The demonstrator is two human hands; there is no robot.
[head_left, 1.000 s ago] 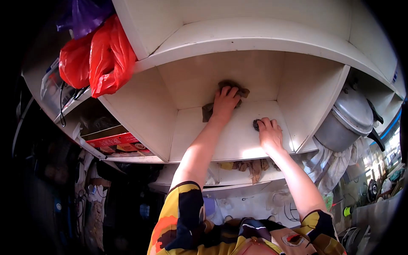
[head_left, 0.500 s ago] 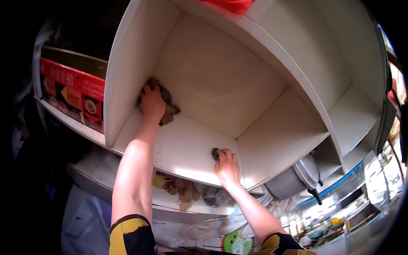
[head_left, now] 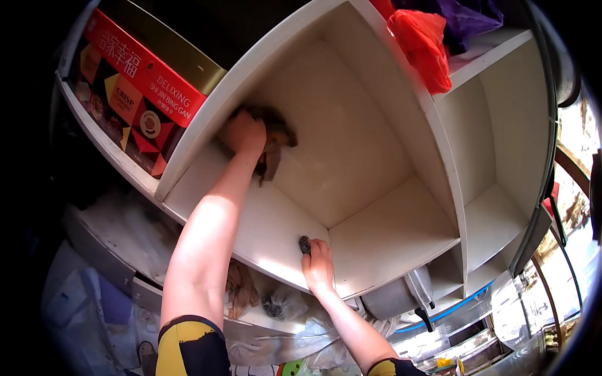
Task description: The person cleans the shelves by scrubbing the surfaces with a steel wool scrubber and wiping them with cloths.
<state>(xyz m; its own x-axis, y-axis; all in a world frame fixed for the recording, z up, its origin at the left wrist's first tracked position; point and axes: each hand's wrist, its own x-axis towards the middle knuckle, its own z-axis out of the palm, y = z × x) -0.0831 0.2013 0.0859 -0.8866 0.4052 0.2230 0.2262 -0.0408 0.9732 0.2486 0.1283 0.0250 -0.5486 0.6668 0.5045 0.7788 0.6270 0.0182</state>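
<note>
Inside a white cabinet compartment (head_left: pixel 364 131), my left hand (head_left: pixel 246 133) is closed on a crumpled brown rag (head_left: pixel 271 158) at the back left corner. The rag looks blurred, and one end hangs below my fingers. My right hand (head_left: pixel 318 266) rests on the compartment's floor near its front edge. Its fingers are wrapped round a small dark, speckled wad that looks like a steel wool scourer (head_left: pixel 305 245). Most of what lies under the right fingers is hidden.
A red biscuit tin (head_left: pixel 141 94) stands in the left compartment. Red (head_left: pixel 423 47) and purple (head_left: pixel 467 19) plastic bags lie on top at the right. A metal pot (head_left: pixel 392 301) and crumpled plastic (head_left: pixel 285 304) sit on the shelf below.
The view has shifted and tilted, bringing the plastic bags into sight. My left hand has moved the rag higher in the back left corner. My right hand keeps its hold near the front.
</note>
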